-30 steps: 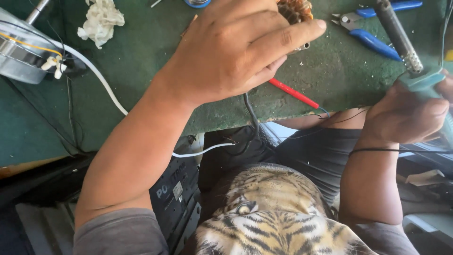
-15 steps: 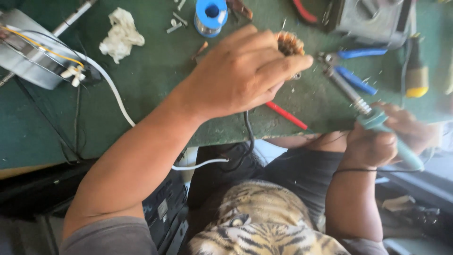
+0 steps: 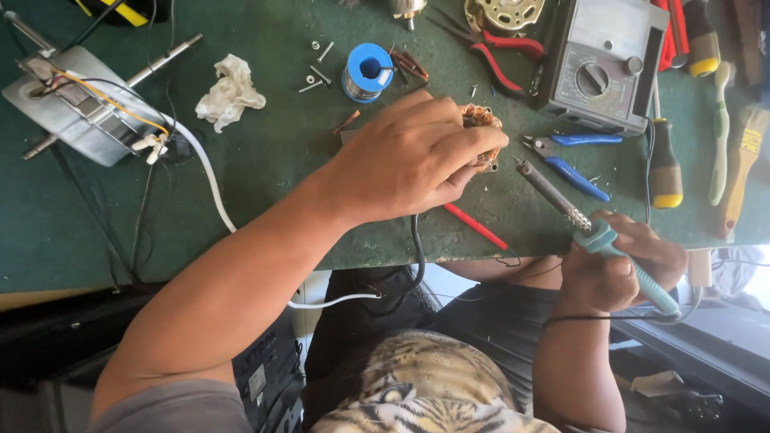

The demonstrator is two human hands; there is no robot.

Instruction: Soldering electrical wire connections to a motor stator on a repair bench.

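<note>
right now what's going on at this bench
A person sits at a green bench. The left hand covers and grips a copper-wound coil on the bench top. The right hand holds a soldering iron by its teal handle, tip aimed toward the coil but short of it. Blue-handled pliers, a solder spool and a meter lie nearby.

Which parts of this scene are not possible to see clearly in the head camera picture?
- Copper wire coil: mostly covered by the left hand, head view.
- Soldering iron with pale blue handle: grip wrapped by the right hand; tip contact unclear.
- Grey dial meter: top cut by the upper edge.
- Small screws: too small to identify.
</note>
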